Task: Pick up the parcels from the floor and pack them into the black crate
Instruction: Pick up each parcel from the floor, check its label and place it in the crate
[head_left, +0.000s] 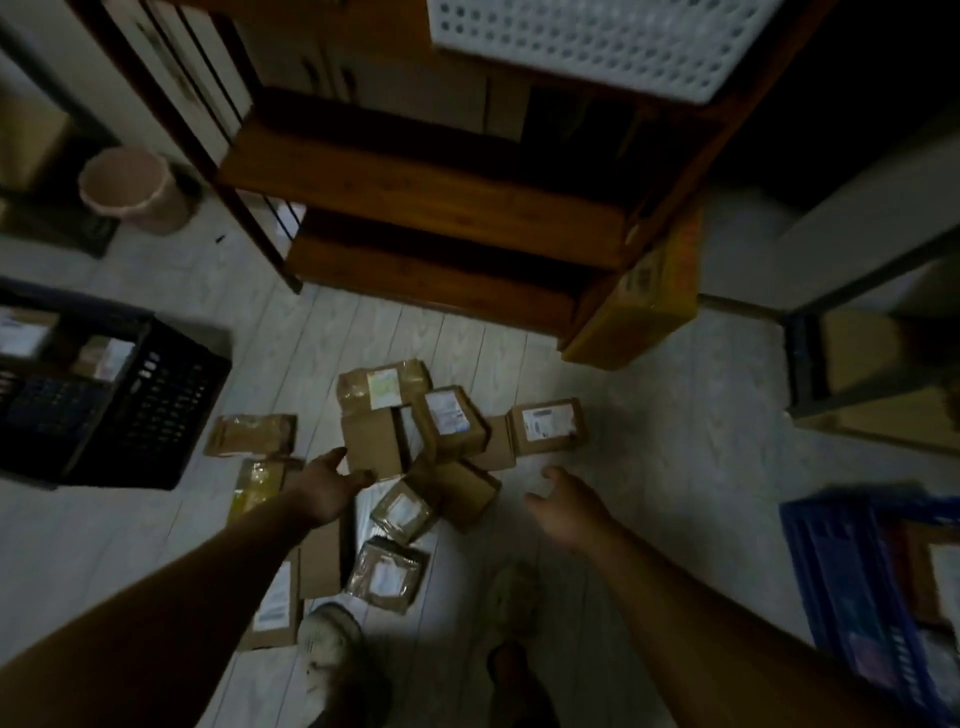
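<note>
Left hand (324, 491) stretches down toward the heap of parcels (451, 422), fingers straight and spread, thumb held apart, fingertips at the near edge of a plain cardboard box (373, 441). The dim light does not show whether they touch the box, and nothing is gripped. Right hand (566, 506) hangs to the right of the heap above the pale plank floor (649, 441), fingers loosely curled, holding nothing. The parcels lie in the middle of the floor, brown boxes and padded packets overlapping one another. 1 labelled box (548, 423) sits at the right edge of the heap, a padded envelope (384, 387) at the far side, and another envelope (252, 434) lies by itself to the left. A yellowish packet (257, 486) is partly hidden under the left forearm. 2 small wrapped parcels lie nearer the person's feet, and a flat carton (272, 608) lies beside the left shoe (327, 644). The black crate (156, 405) stands on the floor at the left, well apart from the heap, and some labelled parcels show inside it. A blue crate (852, 566) with packets in it stands at the lower right. Beyond the heap is a wooden shelf unit (415, 182) with a white perforated basket (597, 47) on top and a yellow carton (641, 306) against its right leg. A pink bin (135, 187) stands at the far left.
</note>
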